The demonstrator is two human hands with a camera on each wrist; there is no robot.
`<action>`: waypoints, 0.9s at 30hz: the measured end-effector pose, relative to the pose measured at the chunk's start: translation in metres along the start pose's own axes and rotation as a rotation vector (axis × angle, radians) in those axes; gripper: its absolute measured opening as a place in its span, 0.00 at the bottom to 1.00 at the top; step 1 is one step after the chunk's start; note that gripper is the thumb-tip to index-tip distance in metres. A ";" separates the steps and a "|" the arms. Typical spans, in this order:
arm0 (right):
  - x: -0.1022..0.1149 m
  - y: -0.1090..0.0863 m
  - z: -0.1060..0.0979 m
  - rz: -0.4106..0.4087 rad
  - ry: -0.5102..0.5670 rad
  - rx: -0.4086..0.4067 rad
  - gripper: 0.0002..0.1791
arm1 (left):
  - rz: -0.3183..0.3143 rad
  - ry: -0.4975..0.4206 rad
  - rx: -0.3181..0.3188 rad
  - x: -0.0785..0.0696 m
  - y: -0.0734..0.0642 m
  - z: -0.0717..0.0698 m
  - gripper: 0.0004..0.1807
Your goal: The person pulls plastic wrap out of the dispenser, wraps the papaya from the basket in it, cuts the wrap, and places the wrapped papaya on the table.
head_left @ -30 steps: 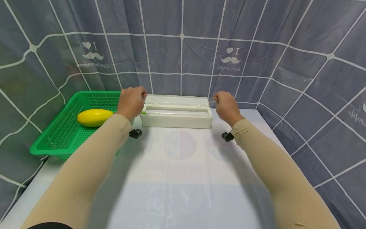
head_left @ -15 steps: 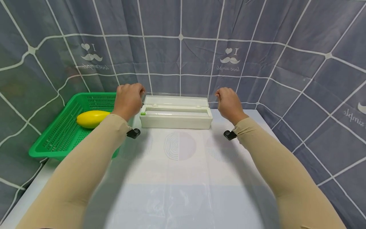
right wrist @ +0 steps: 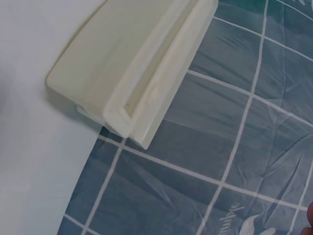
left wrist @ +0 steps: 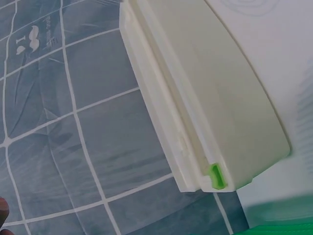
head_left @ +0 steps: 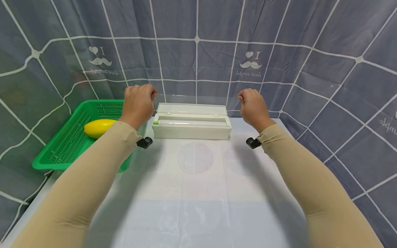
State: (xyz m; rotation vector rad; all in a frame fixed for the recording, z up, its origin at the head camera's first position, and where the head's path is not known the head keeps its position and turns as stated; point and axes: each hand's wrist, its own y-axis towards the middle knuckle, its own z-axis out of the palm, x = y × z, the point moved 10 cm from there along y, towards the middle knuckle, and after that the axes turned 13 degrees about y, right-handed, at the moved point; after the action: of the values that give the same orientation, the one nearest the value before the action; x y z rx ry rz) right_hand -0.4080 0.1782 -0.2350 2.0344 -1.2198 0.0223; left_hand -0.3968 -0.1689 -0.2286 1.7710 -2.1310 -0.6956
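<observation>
A white cling film dispenser [head_left: 192,132] stands near the back of the table with its lid [head_left: 192,109] raised. A pale roll shows in its slot, and a small green slider [left wrist: 217,176] sits at its left end. Clear cling film [head_left: 183,95] spans faintly above and behind the lid, wrinkled against the curtain in both wrist views. My left hand [head_left: 138,105] pinches the film's left side, above the dispenser's left end. Beyond the right end, my right hand [head_left: 253,106] pinches the other side. Only slivers of fingertips enter the wrist views.
At the left, a green basket [head_left: 46,160] holds a yellow mango-like fruit [head_left: 97,128], partly behind my left forearm. A grey checked curtain [head_left: 214,20] closes off the back and sides. A white patterned cloth [head_left: 198,189] covers the table.
Both hands have risen and spread a little farther apart, with the film between them. The dispenser, basket and yellow fruit have stayed in place.
</observation>
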 end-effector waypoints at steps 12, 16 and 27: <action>0.012 0.002 -0.018 -0.048 0.033 -0.041 0.11 | 0.016 0.005 -0.065 -0.006 0.000 -0.021 0.12; 0.015 0.001 -0.023 -0.049 0.042 -0.054 0.11 | 0.035 0.008 -0.095 -0.009 -0.002 -0.028 0.11; 0.022 0.001 -0.036 -0.043 0.065 -0.077 0.11 | 0.040 0.000 -0.129 -0.013 -0.007 -0.047 0.10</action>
State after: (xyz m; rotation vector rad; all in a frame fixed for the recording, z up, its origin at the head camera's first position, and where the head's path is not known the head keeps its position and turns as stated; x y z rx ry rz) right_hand -0.3842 0.1831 -0.2006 1.9770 -1.1205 0.0202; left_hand -0.3644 -0.1655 -0.1920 1.6573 -2.0653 -0.8036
